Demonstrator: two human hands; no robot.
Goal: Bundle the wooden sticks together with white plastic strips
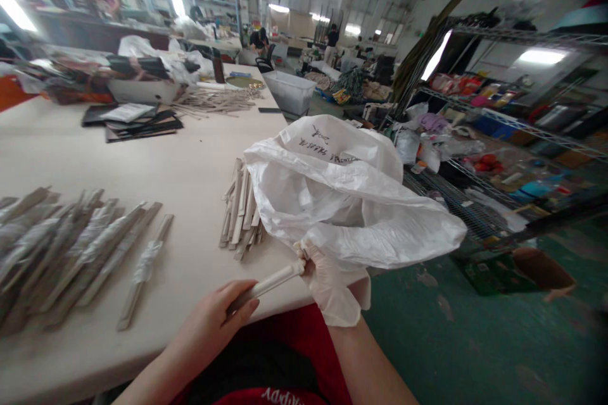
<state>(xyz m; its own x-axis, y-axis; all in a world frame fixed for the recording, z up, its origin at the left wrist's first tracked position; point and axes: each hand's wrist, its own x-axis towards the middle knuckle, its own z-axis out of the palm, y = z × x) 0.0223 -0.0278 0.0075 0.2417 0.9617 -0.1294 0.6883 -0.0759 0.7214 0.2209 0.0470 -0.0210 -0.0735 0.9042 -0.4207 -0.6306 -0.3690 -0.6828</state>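
Observation:
My bare left hand [232, 311] wraps around the near end of a flat beige strip [280, 276], low over the table's front edge. At its far end, my right hand [327, 280], in a thin whitish glove, pinches with bent fingers; exactly what lies between the fingertips is partly hidden. Just beyond that hand, a white plastic sack [332, 180] with black handwriting gapes open at the table's right edge. Left of the sack lies a pile of loose beige strips [241, 205]. One bundle of strips [145, 269] with a pale wrapping round its middle lies farther left.
Several similar wrapped bundles [71, 247] cover the left of the white table [190, 164]. Black flat sheets [137, 123] and thin sticks [213, 101] lie farther back. Wire shelving [513, 114] stands at right, with an open cardboard box [536, 272] on the green floor.

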